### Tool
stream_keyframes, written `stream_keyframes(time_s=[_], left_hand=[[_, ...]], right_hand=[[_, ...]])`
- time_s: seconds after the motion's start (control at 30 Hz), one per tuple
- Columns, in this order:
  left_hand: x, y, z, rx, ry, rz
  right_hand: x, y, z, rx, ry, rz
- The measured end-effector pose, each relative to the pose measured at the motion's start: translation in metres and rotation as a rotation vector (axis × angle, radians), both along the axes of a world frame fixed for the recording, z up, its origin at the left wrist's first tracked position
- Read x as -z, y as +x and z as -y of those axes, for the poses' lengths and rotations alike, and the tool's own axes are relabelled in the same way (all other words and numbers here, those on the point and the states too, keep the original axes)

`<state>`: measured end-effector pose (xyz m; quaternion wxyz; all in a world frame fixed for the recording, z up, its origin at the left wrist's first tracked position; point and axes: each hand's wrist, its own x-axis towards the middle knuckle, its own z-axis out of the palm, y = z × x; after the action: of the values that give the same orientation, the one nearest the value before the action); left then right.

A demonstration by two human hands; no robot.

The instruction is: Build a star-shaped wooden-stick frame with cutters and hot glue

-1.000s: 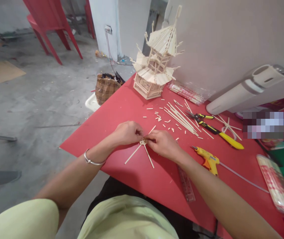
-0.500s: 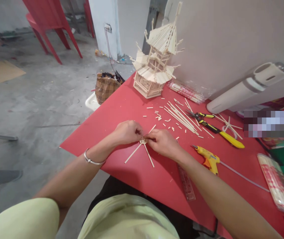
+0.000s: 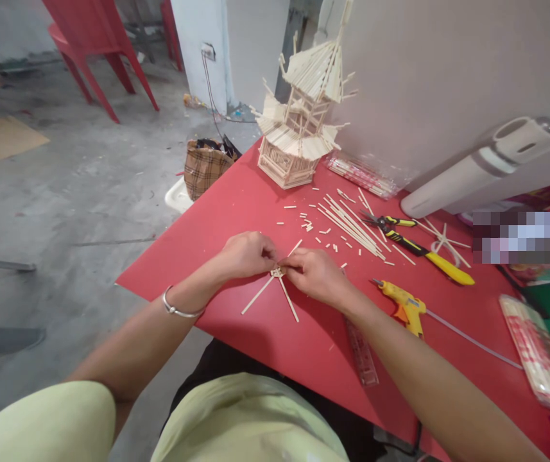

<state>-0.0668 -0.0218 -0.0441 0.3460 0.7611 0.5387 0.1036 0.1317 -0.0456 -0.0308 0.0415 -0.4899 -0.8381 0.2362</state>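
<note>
Several pale bamboo sticks form a star-shaped stick frame (image 3: 277, 273) flat on the red table (image 3: 226, 218), with short cut pieces bridging the sticks near its centre. My left hand (image 3: 249, 255) has its fingers pinched at the far-left side of that centre. From the right, my right hand (image 3: 317, 274) pinches at the same hub, thumb and forefinger close together. My fingers cover part of the hub, so whether a small loose piece is between them is hidden. Two legs of the frame point towards me; another sticks out beyond my fingers.
A stick-built pagoda model (image 3: 287, 151) stands at the back. Loose sticks (image 3: 352, 226), short offcuts, yellow-black cutters (image 3: 429, 255) and a yellow glue gun (image 3: 404, 305) lie to the right. Further right are a second stick star (image 3: 443, 240) and a packet of sticks (image 3: 539, 353).
Both hands stay at the hub of the stick frame in almost the same pose. Only a very slight shift of the view shows.
</note>
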Motion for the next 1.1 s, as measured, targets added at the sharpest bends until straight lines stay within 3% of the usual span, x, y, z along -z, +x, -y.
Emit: stream_keyframes(time_s=[0.43, 0.77, 1.1], left_hand=[[-0.003, -0.005, -0.003, 0.057, -0.051, 0.117], [-0.008, -0.004, -0.001, 0.055, -0.032, 0.05], [0.002, -0.012, -0.004, 0.048, -0.012, 0.195]], right_hand=[[0.001, 0.005, 0.001, -0.035, 0.002, -0.022], [0.006, 0.007, 0.001, -0.017, 0.037, -0.079], [-0.004, 0.014, 0.013, 0.081, 0.115, -0.146]])
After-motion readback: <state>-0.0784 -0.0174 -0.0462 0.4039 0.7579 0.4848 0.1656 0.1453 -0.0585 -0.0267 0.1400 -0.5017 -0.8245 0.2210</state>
